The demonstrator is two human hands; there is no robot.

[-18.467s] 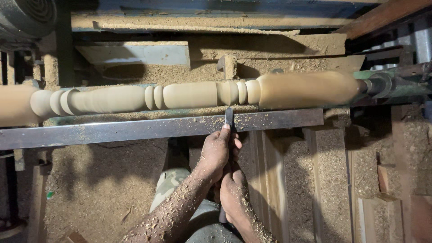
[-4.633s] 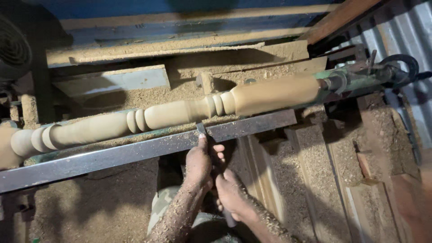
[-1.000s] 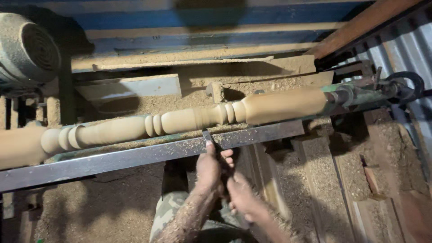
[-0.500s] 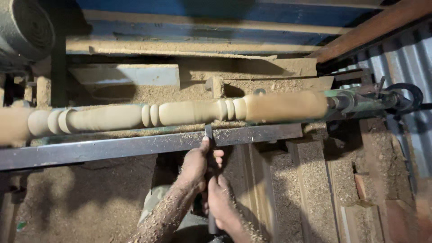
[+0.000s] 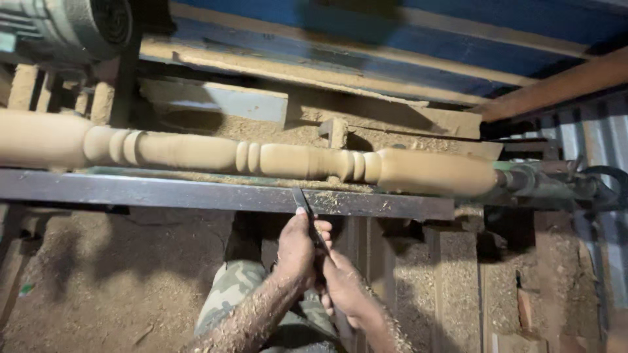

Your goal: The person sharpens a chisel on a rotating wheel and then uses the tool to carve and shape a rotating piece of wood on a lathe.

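Gripping: left hand [image 5: 297, 252] is closing around the forward part of the chisel [image 5: 307, 216], fingers wrapped tight so the blade is staying steady.
Backing: right hand [image 5: 347, 291] is clenching the near end of the same tool, just behind and touching the left, giving the push and the steering.
Tool angle: chisel is slanting up and away from the body, its tip lying on the steel rest bar [image 5: 216, 194], which is carrying the load.
Tip: it is sitting just short of the wood; contact cannot be told.
Workpiece: turned wooden spindle [image 5: 288, 161] is lying level across the scene, just beyond the bar, with beads and coves already cut.
Right end: a metal centre [image 5: 523, 180] is pinning the spindle so it is staying on its axis.
Far left: motor housing [image 5: 72, 26] is sitting above the spindle's left end.
Below: sawdust [image 5: 111, 287] is covering the floor and forearms; a camouflage-clad knee [image 5: 229, 291] is showing near the hands.
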